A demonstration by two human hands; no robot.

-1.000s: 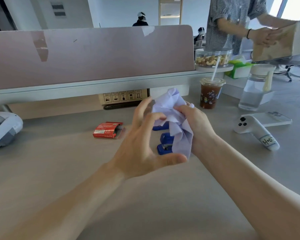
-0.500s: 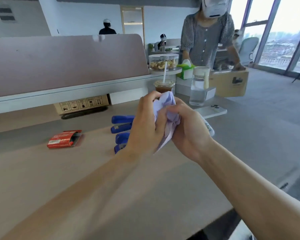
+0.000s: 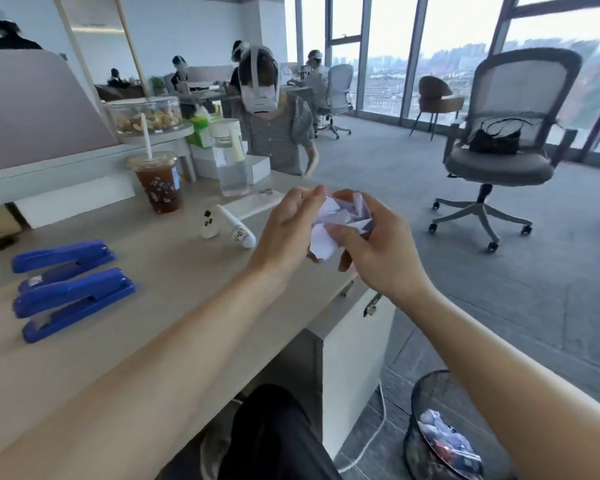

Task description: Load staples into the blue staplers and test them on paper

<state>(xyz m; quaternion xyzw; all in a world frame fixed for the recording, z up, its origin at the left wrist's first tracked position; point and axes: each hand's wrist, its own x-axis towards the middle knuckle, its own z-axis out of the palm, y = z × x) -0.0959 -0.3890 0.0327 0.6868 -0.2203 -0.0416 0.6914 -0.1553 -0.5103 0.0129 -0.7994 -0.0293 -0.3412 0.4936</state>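
A crumpled white paper (image 3: 338, 221) is squeezed between my left hand (image 3: 288, 230) and my right hand (image 3: 378, 251), held in the air past the desk's right end. Two blue staplers (image 3: 63, 256) (image 3: 75, 301) lie side by side on the desk at the left, well away from both hands. The staple box is out of view.
A black mesh wastebasket (image 3: 440, 431) holding crumpled paper stands on the floor at lower right. On the desk (image 3: 174, 271) are an iced drink cup (image 3: 158, 183), a water bottle (image 3: 231, 161) and a white controller (image 3: 227, 226). A person stands behind the desk; an office chair (image 3: 503, 150) is at right.
The view has swung right, so the staplers sit far left and the wastebasket appears. Both hands carried the crumpled paper to the right, past the desk edge, and squeezed it smaller.
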